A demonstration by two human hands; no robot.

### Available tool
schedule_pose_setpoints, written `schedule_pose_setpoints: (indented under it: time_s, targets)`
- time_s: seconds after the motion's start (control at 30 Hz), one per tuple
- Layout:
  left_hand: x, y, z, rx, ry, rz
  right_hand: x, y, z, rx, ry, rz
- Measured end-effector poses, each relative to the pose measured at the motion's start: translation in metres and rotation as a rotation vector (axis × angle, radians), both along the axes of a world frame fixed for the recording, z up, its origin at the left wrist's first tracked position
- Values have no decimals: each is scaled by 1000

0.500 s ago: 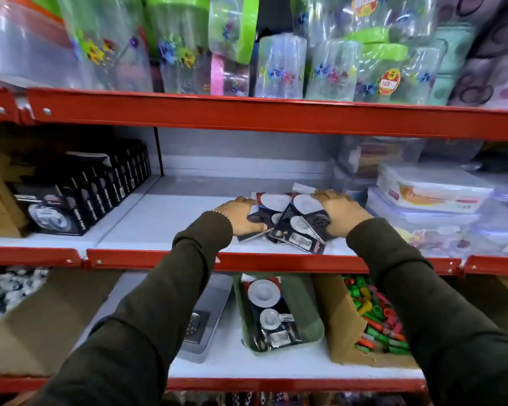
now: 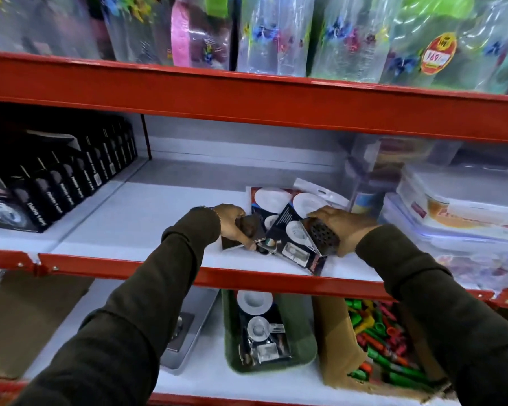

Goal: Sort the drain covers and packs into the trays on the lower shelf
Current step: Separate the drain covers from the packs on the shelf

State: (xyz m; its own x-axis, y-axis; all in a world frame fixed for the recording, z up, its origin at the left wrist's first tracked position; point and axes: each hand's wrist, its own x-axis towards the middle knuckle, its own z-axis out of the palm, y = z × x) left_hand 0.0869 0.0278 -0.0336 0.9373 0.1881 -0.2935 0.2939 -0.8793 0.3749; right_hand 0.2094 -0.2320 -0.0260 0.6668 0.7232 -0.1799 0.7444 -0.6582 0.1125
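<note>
A loose pile of dark packs (image 2: pixel 279 206) showing white round strainers lies on the middle shelf. My left hand (image 2: pixel 232 222) grips a dark flat pack (image 2: pixel 251 227) at the pile's left edge. My right hand (image 2: pixel 339 227) closes around a dark perforated drain cover (image 2: pixel 321 234) on top of a tilted pack (image 2: pixel 294 247). On the lower shelf a green tray (image 2: pixel 302 332) holds several similar packs, and a grey tray (image 2: pixel 194 329) to its left holds a metal square drain cover (image 2: pixel 185 325), partly hidden by my left sleeve.
Black boxes (image 2: pixel 71 183) line the middle shelf's left side. Clear lidded containers (image 2: pixel 458 212) are stacked on the right. A cardboard box of coloured plastic pieces (image 2: pixel 379 347) stands right of the green tray. Red shelf rails (image 2: pixel 247 276) cross the front; wrapped jugs fill the top shelf.
The view has moved closer. Both hands have closed on items: the left now grips a pack, the right has curled around the perforated cover, and the front pack has tilted.
</note>
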Motion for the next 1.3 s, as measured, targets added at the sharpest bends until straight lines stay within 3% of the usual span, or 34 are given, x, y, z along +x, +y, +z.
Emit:
schedule_pose_setpoints:
  time_s: [0.17,0.5,0.8,0.93,1.03,1.13,1.3]
  targets:
    - [-8,17,8,-12,-40,15,-6,2,20,52,55,-46]
    - [-62,134,15,235,28,11,-53,83,61,211,121,-36]
    - [-89,179,-13,54,-32,-13,-99,161,53,250,135,9]
    - [-105,201,-4,-71,-330,93,-114,196,48,328,210,23]
    - [-112,212,9,180,-631,148,-121,230,40,376,286,45]
    - [-115,219,12,340,-723,198,-126,266,22,350,322,87]
    - [-122,226,13,393,-765,207,-126,303,-1,261,392,79]
